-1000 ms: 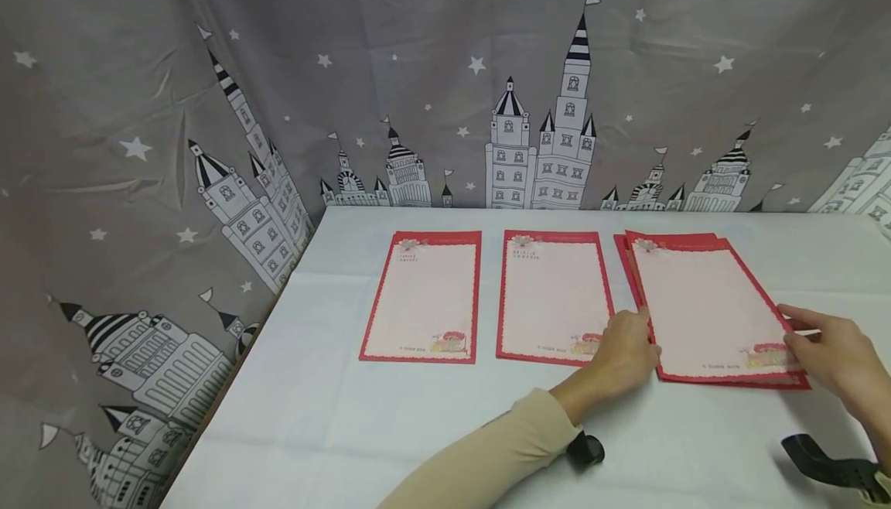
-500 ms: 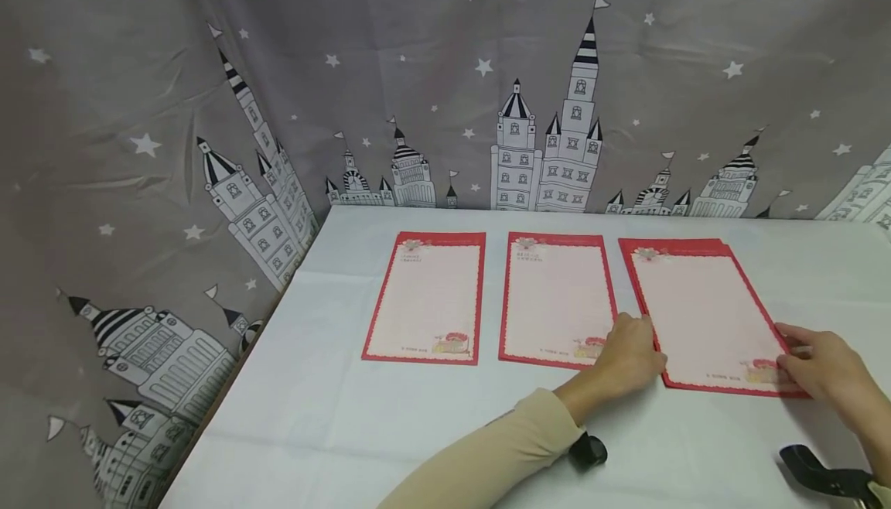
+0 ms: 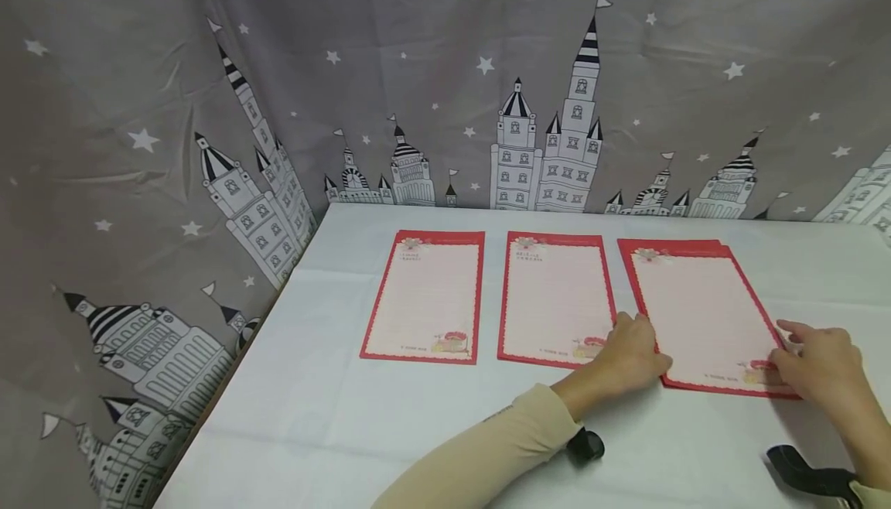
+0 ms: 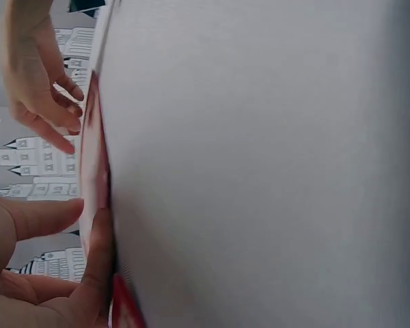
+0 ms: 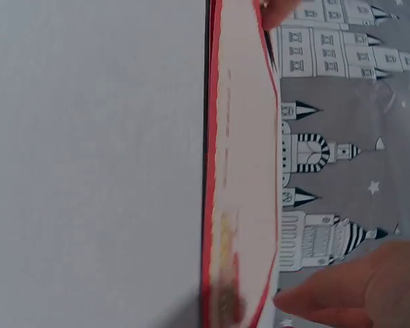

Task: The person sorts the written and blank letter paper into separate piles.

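On the right of the table lies a small pile of red-bordered sheets of paper [image 3: 703, 308], the top one pale with a flower at its upper left corner and a coloured drawing at the lower right. My left hand [image 3: 629, 354] touches its left edge, thumb and index finger apart along it in the left wrist view. At the lower right edge, my right hand [image 3: 821, 362] rests its thumb and index fingertips by the border, the other fingers loosely bent. A red edge of a lower sheet shows at the pile's top right.
Two similar red-bordered sheets, a left one [image 3: 425, 300] and a middle one [image 3: 557, 300], lie in a row to the left on the white tablecloth [image 3: 299, 401]. Behind the table hangs a grey curtain [image 3: 418, 29] with castles and stars. Black wrist devices [image 3: 586, 445] sit under both forearms.
The top sheet and those beneath it have come into line, the lower sheet's edge at the left and bottom now mostly covered. The right hand has shifted slightly left.
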A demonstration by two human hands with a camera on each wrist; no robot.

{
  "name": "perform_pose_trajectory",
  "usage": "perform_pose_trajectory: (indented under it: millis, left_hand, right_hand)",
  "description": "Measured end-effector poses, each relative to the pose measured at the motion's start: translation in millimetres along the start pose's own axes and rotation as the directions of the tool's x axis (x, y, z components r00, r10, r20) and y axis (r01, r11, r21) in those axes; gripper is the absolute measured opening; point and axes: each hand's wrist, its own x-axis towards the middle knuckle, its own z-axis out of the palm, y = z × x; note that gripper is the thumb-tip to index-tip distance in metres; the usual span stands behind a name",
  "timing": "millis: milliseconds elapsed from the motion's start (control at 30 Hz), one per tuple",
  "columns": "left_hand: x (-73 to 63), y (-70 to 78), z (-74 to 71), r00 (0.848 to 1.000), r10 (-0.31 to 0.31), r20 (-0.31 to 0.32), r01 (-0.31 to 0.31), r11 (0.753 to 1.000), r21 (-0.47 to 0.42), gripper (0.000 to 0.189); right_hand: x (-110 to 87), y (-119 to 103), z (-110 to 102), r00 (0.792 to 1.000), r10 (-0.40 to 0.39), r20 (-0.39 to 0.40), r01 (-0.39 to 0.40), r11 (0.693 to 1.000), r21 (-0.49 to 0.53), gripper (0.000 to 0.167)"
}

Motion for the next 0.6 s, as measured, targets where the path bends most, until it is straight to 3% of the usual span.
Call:
perform_pose_trajectory:
  millis: [100, 233, 333, 467, 600]
  left_hand:
    - [-3.0, -2.0, -8.9, 1.0, 0.026, 0.006, -0.026, 1.0, 0.005, 0.039]
    - [-6.5, -12.4, -33.1, 0.996, 0.084, -0.016, -0.084, 0.996, -0.01, 0.06]
    - [-8.3, -24.4, -55.0, 0.994, 0.096, -0.061, -0.099, 0.994, -0.051, 0.052]
    - [-13.5, -42.9, -81.6, 0.99, 0.057, -0.132, -0.067, 0.995, -0.071, 0.047]
    - [-18.6, -63.3, -103.1, 0.982, 0.001, -0.188, -0.006, 1.0, -0.028, 0.046]
  right_hand:
    - [-6.5, -19, -3, 0.995, -0.036, -0.095, 0.039, 0.999, 0.035, 0.052]
    - [-11.8, -45, -5, 0.968, -0.212, -0.135, 0.224, 0.971, 0.084, 0.04]
    - [-15.7, -66, -1, 0.945, -0.315, -0.089, 0.324, 0.937, 0.128, 0.035]
    - [-23.7, -96, 11, 0.941, -0.338, -0.004, 0.334, 0.927, 0.172, 0.038]
    - [-28.1, -117, 21, 0.934, -0.352, 0.061, 0.336, 0.923, 0.19, 0.042]
